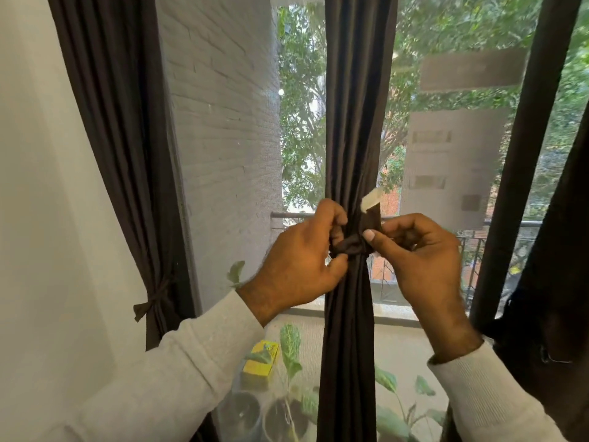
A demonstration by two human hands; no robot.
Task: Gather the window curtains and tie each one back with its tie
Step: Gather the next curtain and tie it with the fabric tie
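A dark brown curtain (355, 106) hangs gathered into a narrow bundle at the middle of the window. A matching fabric tie (350, 245) wraps around it at hand height. My left hand (299, 266) grips the tie's left side against the bundle. My right hand (420, 250) pinches the tie's other end, which sticks up with a pale tag (369, 200) at its tip. At the left, another dark curtain (118, 138) hangs gathered, bound low down by a knotted tie (153, 303). A third dark curtain (548, 282) hangs at the right edge.
Behind the mesh screen (223, 138) are a white brick wall, trees and a balcony railing (497, 224). Paper notices (452, 164) stick to the glass at right. Below stand potted plants (290, 406) and a yellow box (261, 362). A white wall (41, 218) is at left.
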